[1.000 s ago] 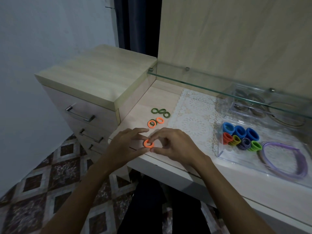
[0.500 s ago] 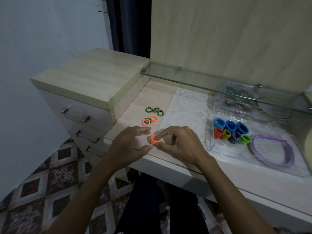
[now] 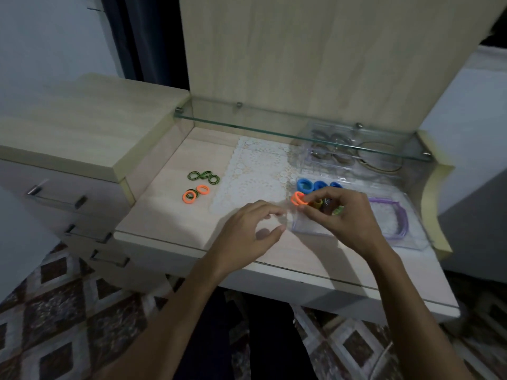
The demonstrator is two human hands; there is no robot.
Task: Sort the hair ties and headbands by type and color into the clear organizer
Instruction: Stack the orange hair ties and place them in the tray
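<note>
Hands sorting hair ties at the bench [image 3: 170,215], seen from the head camera.

From largest to smallest we note: the bench with its lace mat [image 3: 258,171]; the clear organizer [image 3: 411,239] at its right, holding a purple headband [image 3: 401,215] and blue hair ties [image 3: 304,185]; our right hand [image 3: 343,215], pinching an orange hair tie [image 3: 298,199] over the organizer's left edge; our left hand [image 3: 247,231], fingers loosely curled and holding nothing, just beside the organizer; and, well apart on the bare wood at left, loose green hair ties [image 3: 203,176] and orange hair ties [image 3: 195,193].
</note>
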